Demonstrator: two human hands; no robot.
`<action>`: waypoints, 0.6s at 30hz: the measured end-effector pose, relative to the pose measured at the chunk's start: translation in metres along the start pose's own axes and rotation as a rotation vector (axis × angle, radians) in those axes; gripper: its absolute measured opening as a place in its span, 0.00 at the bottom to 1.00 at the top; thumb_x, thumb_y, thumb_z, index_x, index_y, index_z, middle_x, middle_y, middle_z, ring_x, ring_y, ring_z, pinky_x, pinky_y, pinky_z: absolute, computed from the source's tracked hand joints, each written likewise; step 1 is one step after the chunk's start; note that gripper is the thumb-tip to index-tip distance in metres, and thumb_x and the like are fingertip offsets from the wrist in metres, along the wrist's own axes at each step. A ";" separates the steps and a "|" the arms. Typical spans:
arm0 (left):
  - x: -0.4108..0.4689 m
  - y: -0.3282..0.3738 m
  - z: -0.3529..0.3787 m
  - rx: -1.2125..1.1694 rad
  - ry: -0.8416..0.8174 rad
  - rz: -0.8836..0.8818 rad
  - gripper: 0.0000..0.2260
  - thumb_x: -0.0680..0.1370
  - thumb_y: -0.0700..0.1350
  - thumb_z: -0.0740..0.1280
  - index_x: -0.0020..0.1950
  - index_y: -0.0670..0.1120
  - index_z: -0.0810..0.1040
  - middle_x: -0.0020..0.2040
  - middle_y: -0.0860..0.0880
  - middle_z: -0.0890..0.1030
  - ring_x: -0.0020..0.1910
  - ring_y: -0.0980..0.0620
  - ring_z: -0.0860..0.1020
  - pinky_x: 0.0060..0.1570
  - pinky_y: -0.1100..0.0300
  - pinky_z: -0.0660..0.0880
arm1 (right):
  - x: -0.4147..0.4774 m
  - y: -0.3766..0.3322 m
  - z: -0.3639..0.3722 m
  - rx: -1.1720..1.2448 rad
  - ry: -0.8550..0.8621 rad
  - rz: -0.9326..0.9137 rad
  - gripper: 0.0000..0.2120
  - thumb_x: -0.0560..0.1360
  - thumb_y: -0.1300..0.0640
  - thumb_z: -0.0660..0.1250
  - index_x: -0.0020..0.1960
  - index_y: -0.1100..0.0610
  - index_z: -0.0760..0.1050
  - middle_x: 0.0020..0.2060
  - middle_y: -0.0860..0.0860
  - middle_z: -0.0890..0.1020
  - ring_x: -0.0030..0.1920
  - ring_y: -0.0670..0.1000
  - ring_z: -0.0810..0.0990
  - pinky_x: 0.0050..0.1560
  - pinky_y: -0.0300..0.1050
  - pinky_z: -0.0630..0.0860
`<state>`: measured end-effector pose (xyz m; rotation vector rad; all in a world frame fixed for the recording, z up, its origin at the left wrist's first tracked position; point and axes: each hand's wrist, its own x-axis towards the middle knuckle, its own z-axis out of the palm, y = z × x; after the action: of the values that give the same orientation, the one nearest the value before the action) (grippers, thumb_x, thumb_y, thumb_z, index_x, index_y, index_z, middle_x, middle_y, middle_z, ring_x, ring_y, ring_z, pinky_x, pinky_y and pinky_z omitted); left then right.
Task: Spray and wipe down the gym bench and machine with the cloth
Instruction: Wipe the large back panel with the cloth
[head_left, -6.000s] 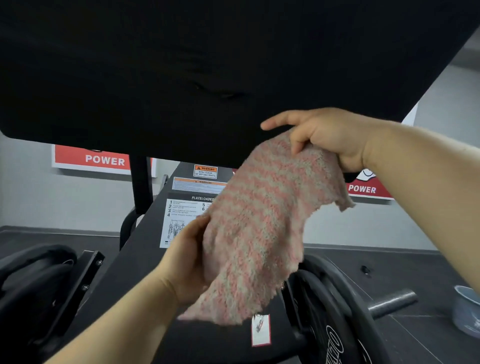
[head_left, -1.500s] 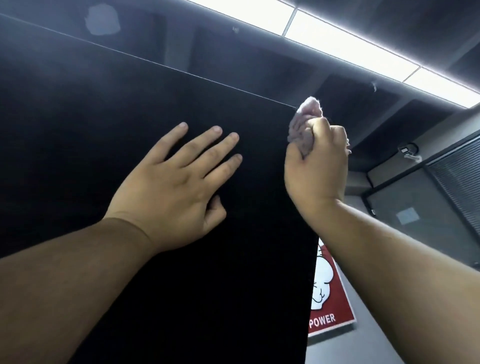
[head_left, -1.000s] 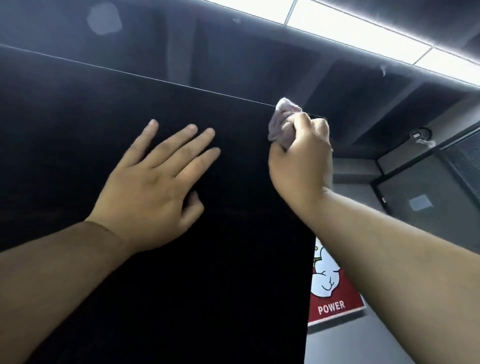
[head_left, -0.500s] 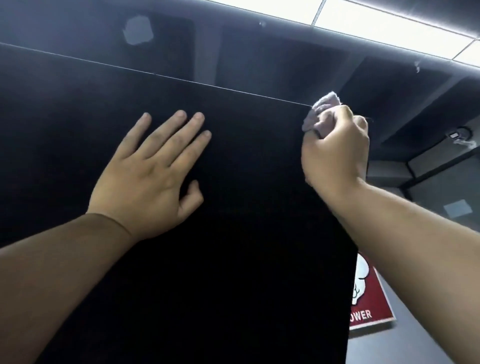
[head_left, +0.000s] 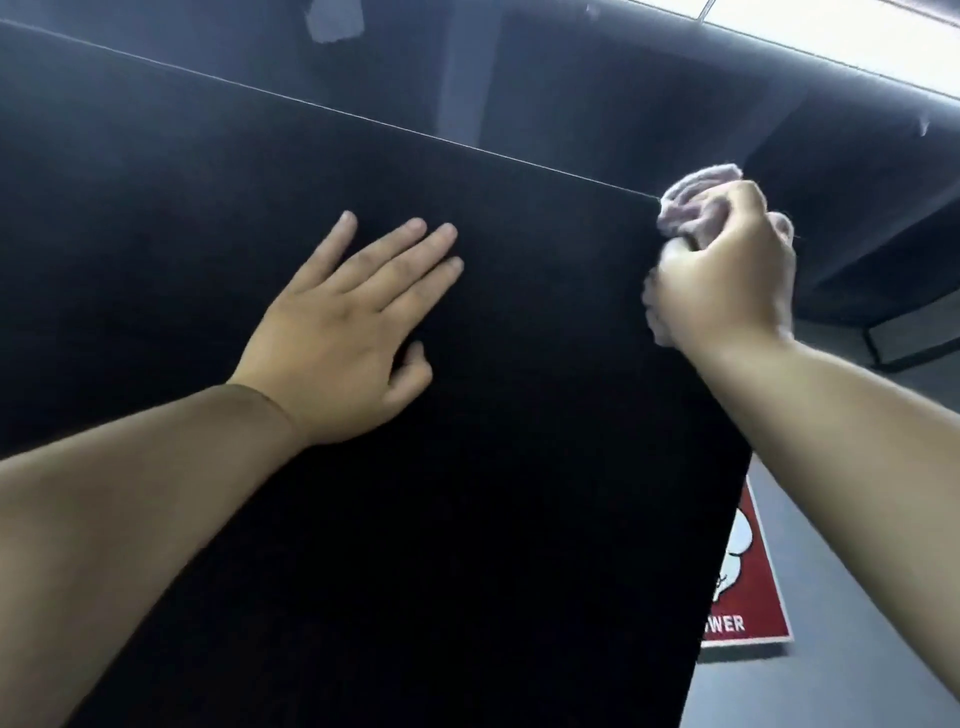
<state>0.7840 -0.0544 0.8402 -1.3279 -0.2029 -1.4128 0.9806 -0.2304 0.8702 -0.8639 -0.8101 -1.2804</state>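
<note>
A large black padded panel of the gym machine (head_left: 467, 467) fills most of the view, tilted up toward the ceiling. My left hand (head_left: 348, 332) lies flat on the pad with its fingers straight and spread. My right hand (head_left: 727, 275) grips a bunched pink cloth (head_left: 691, 197) at the pad's upper right corner, against its edge. Only the top of the cloth shows above my fingers.
A red poster with a white figure and the letters "WER" (head_left: 737, 597) hangs on the grey wall right of the pad. A bright ceiling light strip (head_left: 857, 41) runs across the top right. A dark beam (head_left: 857, 208) crosses behind my right hand.
My right hand with the cloth has slid right along the pad's top edge to its corner. My left hand stays flat on the pad.
</note>
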 end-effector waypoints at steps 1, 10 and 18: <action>-0.006 -0.006 -0.001 0.043 -0.002 -0.016 0.28 0.77 0.51 0.56 0.76 0.45 0.65 0.78 0.48 0.62 0.77 0.48 0.61 0.76 0.41 0.49 | 0.004 -0.001 0.002 -0.034 -0.023 0.036 0.06 0.75 0.60 0.58 0.50 0.54 0.71 0.52 0.53 0.71 0.45 0.45 0.69 0.54 0.59 0.78; -0.023 -0.019 0.001 0.091 0.085 -0.064 0.27 0.77 0.51 0.55 0.76 0.46 0.66 0.77 0.48 0.63 0.76 0.47 0.62 0.75 0.40 0.53 | -0.130 -0.033 0.043 -0.001 -0.450 -0.606 0.13 0.72 0.60 0.71 0.56 0.58 0.77 0.51 0.57 0.75 0.46 0.57 0.76 0.38 0.49 0.80; -0.024 -0.020 0.004 0.051 0.159 -0.071 0.26 0.77 0.49 0.57 0.75 0.45 0.69 0.76 0.48 0.66 0.75 0.47 0.65 0.74 0.40 0.57 | -0.003 -0.011 0.017 -0.105 0.075 -0.225 0.09 0.75 0.62 0.59 0.51 0.59 0.76 0.51 0.58 0.75 0.48 0.56 0.73 0.50 0.41 0.68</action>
<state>0.7642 -0.0299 0.8338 -1.1703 -0.1806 -1.5557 0.9686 -0.2152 0.8764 -0.8192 -0.8031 -1.5558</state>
